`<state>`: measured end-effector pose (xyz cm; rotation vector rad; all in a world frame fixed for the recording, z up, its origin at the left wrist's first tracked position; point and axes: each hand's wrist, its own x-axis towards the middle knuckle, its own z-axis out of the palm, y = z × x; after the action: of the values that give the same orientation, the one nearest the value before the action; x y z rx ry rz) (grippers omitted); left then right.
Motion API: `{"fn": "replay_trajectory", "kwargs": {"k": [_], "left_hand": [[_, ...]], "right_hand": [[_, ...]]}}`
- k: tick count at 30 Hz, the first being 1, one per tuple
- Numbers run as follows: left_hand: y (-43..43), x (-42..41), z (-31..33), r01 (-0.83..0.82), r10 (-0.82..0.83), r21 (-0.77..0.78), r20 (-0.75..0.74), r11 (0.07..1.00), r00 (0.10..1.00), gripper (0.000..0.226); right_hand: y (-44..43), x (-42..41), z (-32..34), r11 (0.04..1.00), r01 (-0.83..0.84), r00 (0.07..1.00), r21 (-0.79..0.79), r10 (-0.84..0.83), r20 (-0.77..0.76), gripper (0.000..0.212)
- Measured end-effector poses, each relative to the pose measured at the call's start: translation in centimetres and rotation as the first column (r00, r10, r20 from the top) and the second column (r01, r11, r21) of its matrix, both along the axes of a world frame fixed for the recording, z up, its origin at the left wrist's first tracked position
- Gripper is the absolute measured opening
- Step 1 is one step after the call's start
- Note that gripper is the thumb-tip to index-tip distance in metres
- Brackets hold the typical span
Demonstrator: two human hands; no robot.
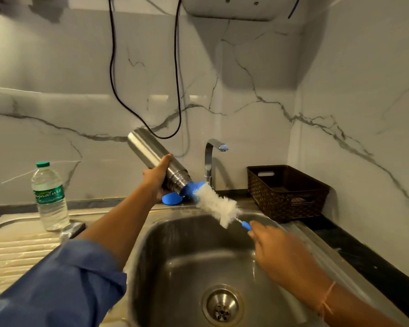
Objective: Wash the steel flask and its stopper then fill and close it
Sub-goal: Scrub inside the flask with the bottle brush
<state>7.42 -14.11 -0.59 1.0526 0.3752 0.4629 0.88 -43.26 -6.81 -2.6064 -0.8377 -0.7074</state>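
Note:
My left hand [156,179] grips the steel flask [149,152] around its lower body and holds it tilted above the sink [189,246], mouth pointing down to the right. A bottle brush [216,205] with white bristles and a blue tip sits at the flask's mouth, its blue part just at the opening. My right hand [276,251] holds the brush's blue handle end. A blue rounded object [171,198] lies on the sink rim below the flask. A dark object, possibly the stopper [72,230], lies by the plastic bottle; I cannot tell for sure.
A plastic water bottle [49,197] with a green cap stands on the draining board at left. The tap [213,159] rises behind the sink. A dark woven basket [286,191] sits on the counter at right. Black cables hang down the marble wall.

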Motion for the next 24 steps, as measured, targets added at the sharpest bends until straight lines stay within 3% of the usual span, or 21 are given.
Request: {"fn": "replay_trajectory", "kwargs": {"k": [3,6,8,9,11,13,14,16,17,18,19,20,21,22,23,24], "left_hand": [[-1.9,0.2,-0.8,0.093,-0.092,-0.024,0.013,0.995,0.996,0.092],[-2.4,0.4,-1.9,0.062,-0.062,-0.021,-0.006,0.998,0.998,0.083],[-2.4,0.4,-2.8,0.056,-0.057,-0.041,-0.019,0.998,0.998,0.080],[-2.3,0.2,-3.3,0.063,-0.065,-0.057,-0.025,0.996,0.998,0.082],[-2.3,-0.7,-3.9,0.080,-0.084,-0.092,-0.036,0.993,0.996,0.080],[-2.9,-1.5,-4.7,0.129,-0.134,-0.117,-0.042,0.985,0.990,0.071],[-3.8,-2.0,-5.0,0.167,-0.174,-0.116,-0.052,0.979,0.983,0.064],[-5.9,-2.6,-5.9,0.266,-0.274,-0.106,-0.068,0.958,0.959,0.051],[-6.9,-2.9,-6.1,0.296,-0.304,-0.107,-0.070,0.949,0.950,0.049],[-7.5,-2.9,-6.1,0.285,-0.293,-0.102,-0.070,0.953,0.953,0.050],[-7.7,-2.9,-6.1,0.244,-0.251,-0.097,-0.062,0.965,0.966,0.055],[-7.5,-2.7,-6.1,0.176,-0.181,-0.074,-0.062,0.981,0.982,0.061],[-7.2,-2.6,-6.1,0.092,-0.095,-0.038,-0.068,0.995,0.993,0.065],[-7.1,-2.5,-6.0,0.018,-0.018,-0.014,-0.067,1.000,0.998,0.065],[-7.1,-2.6,-5.9,-0.043,0.043,-0.008,-0.058,0.999,0.997,0.062],[-7.3,-2.7,-5.8,-0.086,0.085,-0.015,-0.045,0.996,0.995,0.060]], "right_hand": [[1.8,0.4,0.2,0.990,-0.026,0.945,0.141,0.071,-0.321,0.022],[2.9,0.5,0.3,0.966,-0.015,0.874,0.259,0.138,-0.466,0.029],[2.8,0.3,0.7,0.944,0.032,0.768,0.330,0.188,-0.612,0.026],[2.7,0.2,1.0,0.913,0.084,0.662,0.399,0.248,-0.707,0.025],[2.6,0.3,1.9,0.828,0.228,0.359,0.511,0.417,-0.835,0.026],[3.2,0.7,2.2,0.772,0.319,0.109,0.549,0.546,-0.831,0.027],[3.9,0.8,2.3,0.745,0.360,0.033,0.562,0.591,-0.806,0.027],[5.9,0.2,2.7,0.684,0.432,-0.024,0.588,0.661,-0.750,0.026],[6.8,-0.2,2.6,0.666,0.442,-0.006,0.600,0.672,-0.741,0.025],[7.5,-0.5,2.2,0.682,0.407,0.074,0.608,0.638,-0.766,0.022],[7.9,-0.7,1.3,0.746,0.312,0.254,0.588,0.531,-0.809,0.019],[7.9,-0.7,0.1,0.848,0.169,0.527,0.503,0.354,-0.773,0.019],[7.4,-0.1,-1.4,0.948,0.038,0.822,0.316,0.150,-0.549,0.021],[6.7,0.7,-2.8,0.998,0.004,0.970,0.059,0.010,-0.245,0.026],[5.9,1.2,-3.6,0.994,0.063,0.998,-0.089,-0.061,0.023,0.035],[5.4,1.6,-3.6,0.979,0.085,0.989,-0.184,-0.061,0.135,0.040]]}}
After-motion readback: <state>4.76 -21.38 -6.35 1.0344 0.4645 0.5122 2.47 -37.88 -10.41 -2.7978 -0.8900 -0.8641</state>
